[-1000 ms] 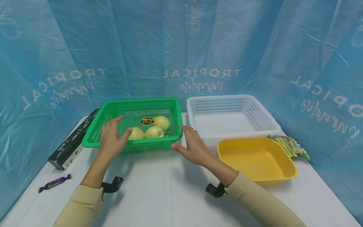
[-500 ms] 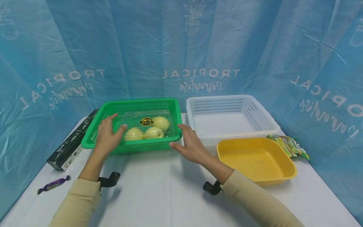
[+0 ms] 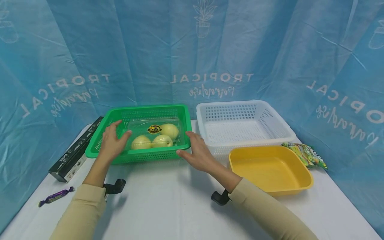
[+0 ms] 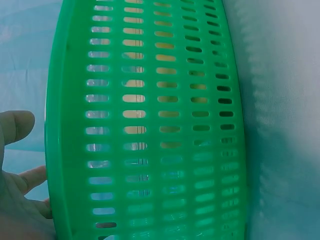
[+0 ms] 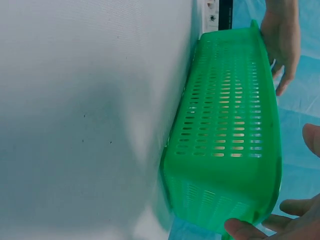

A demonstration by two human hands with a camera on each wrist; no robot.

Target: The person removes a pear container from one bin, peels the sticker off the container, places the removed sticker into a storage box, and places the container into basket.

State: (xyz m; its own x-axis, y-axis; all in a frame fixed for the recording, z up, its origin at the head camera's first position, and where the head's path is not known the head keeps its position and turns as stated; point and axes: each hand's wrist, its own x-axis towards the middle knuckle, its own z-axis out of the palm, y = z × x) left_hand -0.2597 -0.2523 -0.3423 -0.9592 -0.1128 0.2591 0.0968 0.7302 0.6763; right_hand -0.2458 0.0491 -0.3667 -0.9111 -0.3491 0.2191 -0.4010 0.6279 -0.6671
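Observation:
A green slotted plastic basket stands at the back left of the table. Inside it lies a clear plastic fruit box with a black and gold label and round pale yellow-green fruit. My left hand is over the basket's front-left part, thumb and fingers spread, holding nothing. At the front-right corner is my right hand, its thumb apart from its fingers. In the right wrist view a fingertip seems to touch the corner near the rim; the grip is not firm. Basket slots fill most of the left wrist view.
To the right stand a white slotted basket and a yellow tray before it. A green snack packet lies behind the tray. At left are a long black box and a purple-wrapped candy. A blue curtain hangs behind.
My left hand has shifted a little left, away from the fruit box. The right hand has drifted slightly left, staying at the basket's corner. The basket and fruit box stay in place.

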